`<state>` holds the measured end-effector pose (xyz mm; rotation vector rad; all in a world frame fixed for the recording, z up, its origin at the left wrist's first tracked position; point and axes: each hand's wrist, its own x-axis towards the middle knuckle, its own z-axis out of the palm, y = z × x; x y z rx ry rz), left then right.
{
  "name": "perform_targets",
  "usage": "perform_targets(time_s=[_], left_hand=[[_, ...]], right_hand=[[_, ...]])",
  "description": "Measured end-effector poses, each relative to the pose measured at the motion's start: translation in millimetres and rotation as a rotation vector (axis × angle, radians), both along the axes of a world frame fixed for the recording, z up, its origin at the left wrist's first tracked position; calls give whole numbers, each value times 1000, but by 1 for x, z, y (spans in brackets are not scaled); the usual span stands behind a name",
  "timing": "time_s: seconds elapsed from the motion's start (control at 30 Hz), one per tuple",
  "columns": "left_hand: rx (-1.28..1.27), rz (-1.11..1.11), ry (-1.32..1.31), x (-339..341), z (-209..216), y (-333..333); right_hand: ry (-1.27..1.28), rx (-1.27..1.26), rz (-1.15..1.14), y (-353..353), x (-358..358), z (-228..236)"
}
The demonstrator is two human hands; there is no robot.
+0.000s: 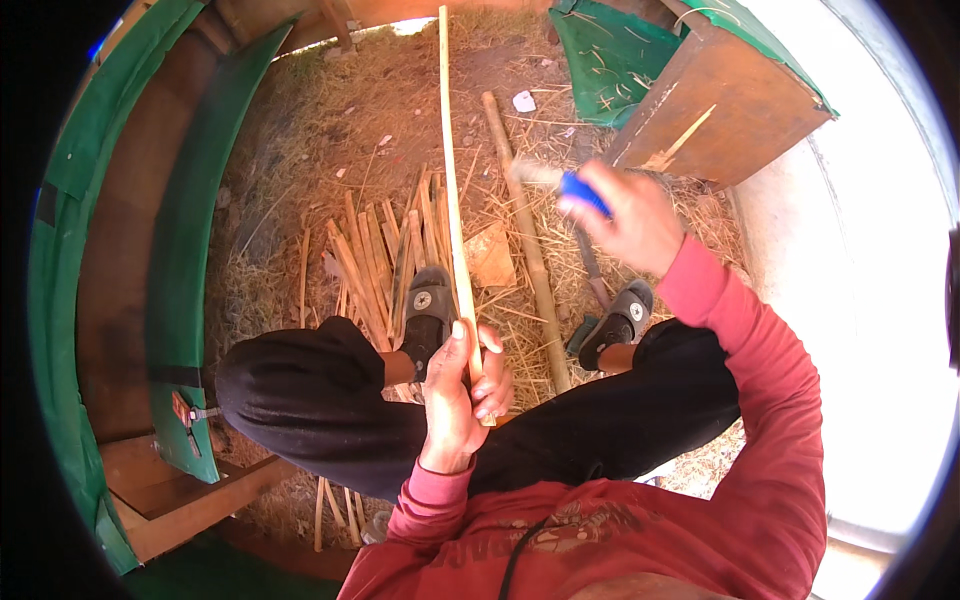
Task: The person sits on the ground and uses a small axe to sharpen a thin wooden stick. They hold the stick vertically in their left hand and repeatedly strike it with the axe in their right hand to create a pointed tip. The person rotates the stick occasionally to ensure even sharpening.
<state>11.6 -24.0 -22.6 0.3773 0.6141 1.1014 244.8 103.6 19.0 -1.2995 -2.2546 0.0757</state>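
My left hand [462, 395] is closed around the lower end of a long, pale bamboo strip [452, 170]. The strip stands nearly upright in the view, its far end reaching the top edge. To the right, apart from the strip, my right hand [632, 215] grips a blue-handled knife [585, 194]. Its blade is smeared by motion and points left, so its exact shape cannot be made out. Below it, a thick bamboo pole [525, 225] lies on the ground between my feet.
Several split bamboo pieces [372, 255] are heaped by my left sandal [425, 300]. A dark long-bladed tool [592, 265] lies near my right sandal [630, 308]. Green-covered panels [185, 250] stand at left, a brown wooden box [725, 105] at upper right. Straw and shavings litter the dirt.
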Motion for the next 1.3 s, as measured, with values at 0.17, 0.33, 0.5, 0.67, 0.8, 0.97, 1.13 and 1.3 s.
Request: perform_targets(time_s=[0.17, 0.33, 0.5, 0.67, 0.8, 0.97, 1.13, 1.3], left_hand=[[70, 11, 150, 2, -4, 2], [155, 17, 289, 7, -5, 5], [225, 74, 528, 28, 1, 5], [325, -71, 560, 41, -5, -2], [263, -252, 223, 29, -2, -2], [301, -263, 299, 15, -1, -4], [206, -92, 346, 17, 2, -6], [252, -115, 389, 27, 2, 0]], right_hand=[[97, -133, 258, -25, -23, -2], [287, -233, 197, -30, -28, 22], [518, -594, 35, -34, -37, 26], [529, -585, 66, -30, -44, 14], [807, -587, 179, -18, -44, 19], [803, -745, 81, -15, -40, 34], [458, -557, 86, -20, -32, 8], [384, -463, 156, -41, -18, 4]])
